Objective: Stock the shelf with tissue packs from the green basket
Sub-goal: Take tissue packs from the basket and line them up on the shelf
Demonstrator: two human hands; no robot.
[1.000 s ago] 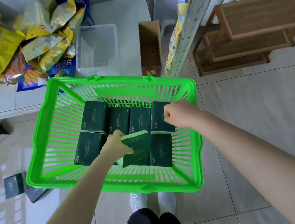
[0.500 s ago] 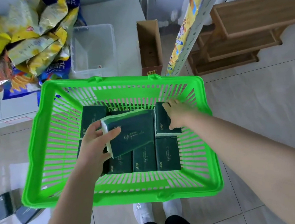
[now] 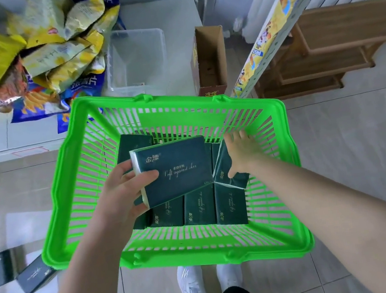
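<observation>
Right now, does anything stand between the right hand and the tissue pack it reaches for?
Nothing visible does: the right hand grips the tilted pack directly. The left hand holds a lifted pack just beside it.

Tissue packs (image 3: 199, 206) in basket (image 3: 200, 255); snack bags (image 3: 30, 56) behind-left, bin (image 3: 137, 58) and carton (image 3: 210, 56) behind, rack (image 3: 333, 51) behind-right.

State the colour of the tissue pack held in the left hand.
Tissue pack: dark green, pale lettering; head view.
</observation>
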